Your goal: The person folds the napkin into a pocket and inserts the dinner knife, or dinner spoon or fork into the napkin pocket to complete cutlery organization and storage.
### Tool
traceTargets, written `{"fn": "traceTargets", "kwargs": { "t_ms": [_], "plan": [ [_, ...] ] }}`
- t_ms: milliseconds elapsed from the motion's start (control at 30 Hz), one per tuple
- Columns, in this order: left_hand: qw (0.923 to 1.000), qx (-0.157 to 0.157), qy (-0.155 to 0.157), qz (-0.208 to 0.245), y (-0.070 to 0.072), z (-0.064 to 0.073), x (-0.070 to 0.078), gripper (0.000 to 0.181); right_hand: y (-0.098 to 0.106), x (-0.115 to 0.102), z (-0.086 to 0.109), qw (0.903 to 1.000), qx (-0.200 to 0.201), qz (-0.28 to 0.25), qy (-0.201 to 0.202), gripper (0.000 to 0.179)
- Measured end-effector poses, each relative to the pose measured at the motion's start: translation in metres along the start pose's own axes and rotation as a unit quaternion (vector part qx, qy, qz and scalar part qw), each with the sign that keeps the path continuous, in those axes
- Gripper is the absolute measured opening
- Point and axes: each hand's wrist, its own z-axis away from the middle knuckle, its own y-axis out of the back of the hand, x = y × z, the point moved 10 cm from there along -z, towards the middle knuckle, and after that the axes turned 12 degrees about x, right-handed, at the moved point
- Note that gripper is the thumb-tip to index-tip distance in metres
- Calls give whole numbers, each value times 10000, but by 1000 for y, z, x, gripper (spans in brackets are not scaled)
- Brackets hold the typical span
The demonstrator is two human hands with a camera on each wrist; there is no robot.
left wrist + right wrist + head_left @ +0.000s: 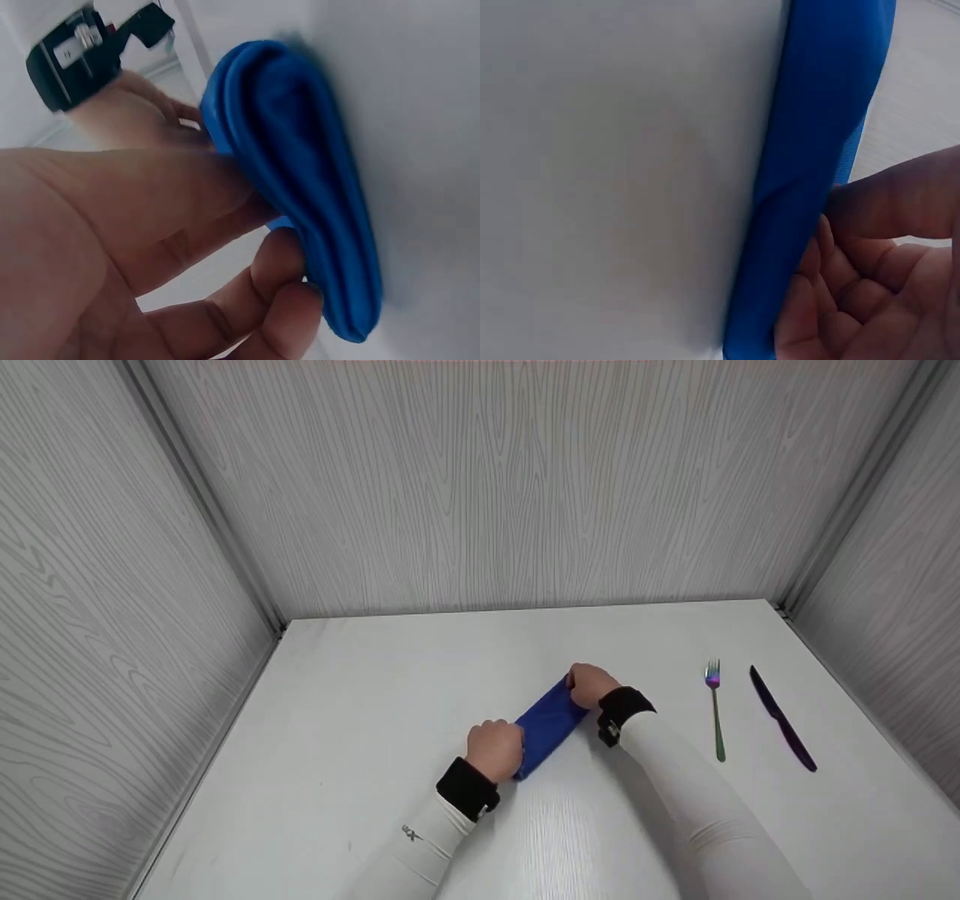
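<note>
A blue cloth napkin (553, 727), folded into a narrow strip of several layers, lies slantwise on the white table. At its near left end, my left hand (496, 750) grips the fabric with curled fingers. The left wrist view shows the rolled layers of the napkin (300, 187) end-on, with the thumb and fingers of that hand (150, 232) against its side. My right hand (592, 685) holds the far right end. Seen from the right wrist, the thumb and curled fingers of the right hand (877, 277) pinch the napkin's edge (802, 172).
To the right of the right arm lies a rainbow-coloured fork (715, 709), tines pointing away. Beside it, farther right, a dark purple knife (782, 718) lies at a slant. Grey wood-grain panels (480, 487) wall the table (360, 697) at the back and both sides.
</note>
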Motion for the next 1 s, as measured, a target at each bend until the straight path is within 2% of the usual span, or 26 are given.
{"fn": "traceTargets", "kwargs": {
  "t_ms": [233, 367, 467, 633, 733, 833, 933, 1000],
  "plan": [
    [9985, 77, -498, -191, -2, 2, 24, 16, -8, -33, 0, 9956, 14, 745, 566, 41],
    [9966, 76, -786, -242, -7, 3, 33, 16, -17, -40, 0, 9946, 46, 879, 554, 46],
    [9951, -108, -970, -146, -12, 4, 38, 13, -22, -41, -1, 9951, 55, 835, 532, 50],
    [9930, -569, -1021, 186, -19, 7, 41, 22, -28, -36, -3, 9977, -80, 276, 615, 56],
    [9931, -744, -850, 319, -20, 6, 39, 24, -26, -34, -3, 9971, -77, -169, 735, 58],
    [9934, -793, -733, 389, -20, 5, 38, 24, -21, -30, 0, 9950, -48, -653, 751, 59],
    [9934, -821, -676, 420, -20, 4, 38, 25, -13, -24, 5, 9903, 209, -1164, 733, 58],
    [9932, -830, -682, 452, -21, 4, 38, 25, -3, -19, 9, 9840, 542, -1560, 671, 56]
  ]
}}
